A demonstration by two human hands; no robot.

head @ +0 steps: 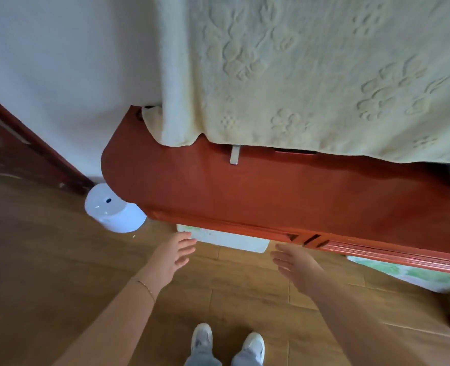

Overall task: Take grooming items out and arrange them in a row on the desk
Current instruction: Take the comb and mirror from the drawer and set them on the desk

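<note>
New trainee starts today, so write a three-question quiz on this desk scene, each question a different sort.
1. True or false: the left hand grips a grooming item.
2. What hangs over the back of the red desk? A) a cream embossed cloth B) a black coat C) a net
3. Fill in: the white round container stands on the ____ beside the desk's left end.

Key
1. False: both it and the right hand are open and hold nothing.
2. A, the cream cloth.
3. Floor.

Red desk, cream towel, two empty hands below
</note>
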